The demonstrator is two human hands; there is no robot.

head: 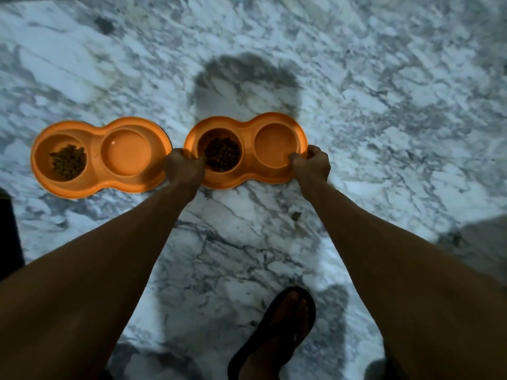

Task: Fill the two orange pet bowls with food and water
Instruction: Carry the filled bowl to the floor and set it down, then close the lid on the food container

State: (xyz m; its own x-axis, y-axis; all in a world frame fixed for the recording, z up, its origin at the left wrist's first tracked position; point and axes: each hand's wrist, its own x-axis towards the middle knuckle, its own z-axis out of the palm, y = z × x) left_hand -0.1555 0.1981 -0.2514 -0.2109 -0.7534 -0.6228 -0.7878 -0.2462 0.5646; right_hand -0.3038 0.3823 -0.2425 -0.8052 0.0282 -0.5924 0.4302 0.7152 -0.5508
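Observation:
Two orange double pet bowls lie side by side on the marble floor. The left bowl (96, 149) holds brown kibble (68, 161) in its left cup and what looks like clear water in its right cup (129, 152). The right bowl (248, 153) has kibble (222, 154) in its left cup; its right cup (275, 145) looks smooth, and I cannot tell whether it holds water. My left hand (182, 167) grips the right bowl's left rim. My right hand (311, 161) grips its right rim.
Grey-veined white marble floor (384, 105) spreads all around. My foot in a dark sandal (279, 330) stands at the bottom centre. A dark object (8, 234) sits at the left edge. My shadow falls across the floor beyond the bowls.

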